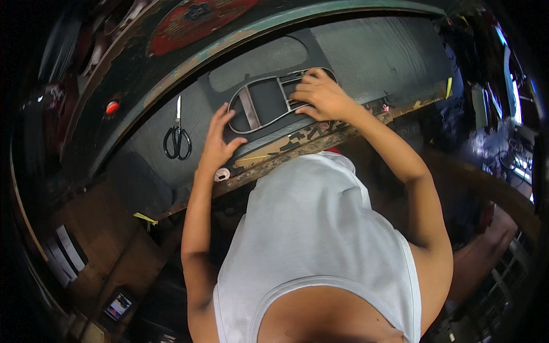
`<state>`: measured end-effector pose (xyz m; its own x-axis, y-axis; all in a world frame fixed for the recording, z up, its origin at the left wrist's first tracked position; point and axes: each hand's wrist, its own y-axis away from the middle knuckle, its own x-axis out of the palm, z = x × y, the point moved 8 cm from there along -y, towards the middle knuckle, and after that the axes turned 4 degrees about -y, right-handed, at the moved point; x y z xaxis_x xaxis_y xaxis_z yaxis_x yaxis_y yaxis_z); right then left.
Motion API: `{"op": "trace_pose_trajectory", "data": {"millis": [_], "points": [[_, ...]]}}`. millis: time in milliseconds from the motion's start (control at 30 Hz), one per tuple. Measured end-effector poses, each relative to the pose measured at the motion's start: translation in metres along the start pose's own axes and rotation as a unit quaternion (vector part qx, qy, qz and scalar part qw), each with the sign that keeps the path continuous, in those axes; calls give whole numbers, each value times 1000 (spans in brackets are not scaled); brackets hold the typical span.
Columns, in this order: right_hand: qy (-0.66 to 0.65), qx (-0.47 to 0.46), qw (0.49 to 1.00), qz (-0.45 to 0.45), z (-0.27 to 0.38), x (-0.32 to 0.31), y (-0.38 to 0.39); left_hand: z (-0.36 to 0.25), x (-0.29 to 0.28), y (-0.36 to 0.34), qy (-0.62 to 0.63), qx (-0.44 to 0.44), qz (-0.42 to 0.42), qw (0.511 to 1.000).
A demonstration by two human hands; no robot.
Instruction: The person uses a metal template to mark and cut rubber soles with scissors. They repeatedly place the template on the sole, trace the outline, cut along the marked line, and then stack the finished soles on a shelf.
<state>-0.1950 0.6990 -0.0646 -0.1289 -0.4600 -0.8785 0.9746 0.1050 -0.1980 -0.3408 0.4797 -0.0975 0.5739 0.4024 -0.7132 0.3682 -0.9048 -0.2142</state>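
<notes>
On dark sheeting (318,54) lies a rounded, grey-rimmed frame (283,93); crossbars (250,107) divide it.

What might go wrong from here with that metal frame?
The left hand and right hand are at the thin-rimmed metal frame; a sharp edge could nick fingers. If it slides, it might overlap the rounded opening in the black sheet. The scissors lie uncovered left of the left hand and might get knocked.

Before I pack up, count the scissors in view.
1: the black-handled scissors on the bench, left of the person's left hand. More may be hidden in the dark edges.
</notes>
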Motion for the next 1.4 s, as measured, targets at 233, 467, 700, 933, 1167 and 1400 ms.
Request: {"op": "trace_pose_trajectory", "data": {"millis": [233,467,700,933,1167,1400], "points": [[-23,214,951,-222,-30,-23,72,13,22,4,-42,10,2,999],[-8,404,897,-178,-54,17,113,16,23,7,-71,22,-12,997],[-29,421,883,-204,-56,19,120,13,23,7,-80,36,-7,996],[-32,425,879,-213,-59,22,122,17,24,12,-103,39,6,994],[-30,424,879,-215,-60,21,122,22,23,15,-75,7,4,997],[-25,423,882,-208,-61,22,120,27,24,16,-67,2,-1,998]]}}
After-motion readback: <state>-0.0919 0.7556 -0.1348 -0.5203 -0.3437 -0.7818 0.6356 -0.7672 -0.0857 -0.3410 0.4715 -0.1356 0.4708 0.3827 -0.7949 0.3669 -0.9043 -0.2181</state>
